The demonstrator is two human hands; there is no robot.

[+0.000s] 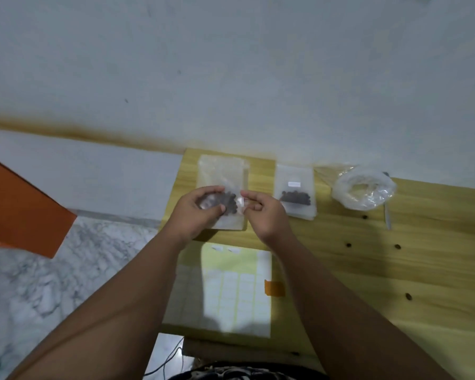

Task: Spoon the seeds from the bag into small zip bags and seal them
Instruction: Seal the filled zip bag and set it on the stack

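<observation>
I hold a small clear zip bag (232,205) with dark seeds in it between both hands, above a stack of empty zip bags (222,171). My left hand (196,212) grips its seed end. My right hand (263,212) pinches its other end. A filled, labelled zip bag (295,194) lies to the right on another small stack. Further right sits the rolled-down clear seed bag (364,189), with a spoon (387,215) lying beside it, partly hidden.
A sheet of white labels (236,289) with an orange tab lies on the wooden table (409,270) below my hands. Loose seeds (408,296) dot the wood. An orange box (19,209) stands at the left on the marble floor. The wall is close behind.
</observation>
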